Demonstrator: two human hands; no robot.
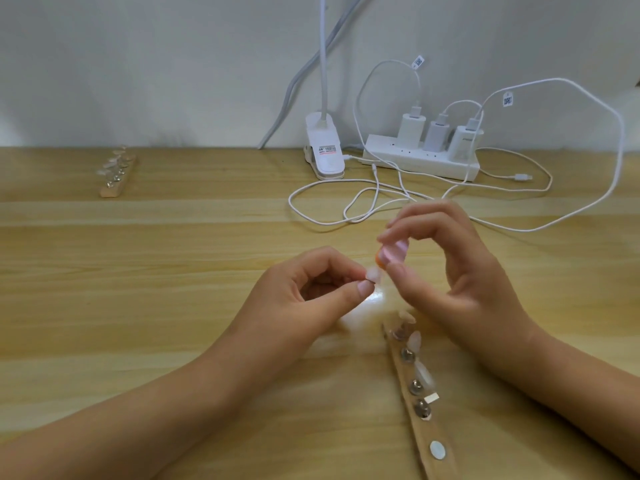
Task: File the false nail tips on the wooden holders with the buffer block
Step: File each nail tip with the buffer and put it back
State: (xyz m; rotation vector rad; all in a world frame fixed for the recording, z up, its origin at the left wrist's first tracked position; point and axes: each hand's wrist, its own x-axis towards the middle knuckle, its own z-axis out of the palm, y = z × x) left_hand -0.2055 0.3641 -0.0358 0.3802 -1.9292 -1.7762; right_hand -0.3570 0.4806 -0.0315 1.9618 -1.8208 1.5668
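Note:
My left hand (304,289) pinches a clear false nail tip (479,274) between thumb and forefinger above the table's middle. My right hand (450,265) grips a small pink buffer block (497,252) with an orange edge; the block's lower end touches the tip. Below my right hand a wooden holder (427,420) lies on the table, running toward me, with metal studs and a few clear tips on stands. A second wooden holder (117,174) with several tips lies far left near the wall.
A white clip lamp (325,150) stands at the back centre. Right of it sits a white power strip (422,159) with three chargers. Its white cables (346,202) loop across the wooden table (138,271) just behind my hands.

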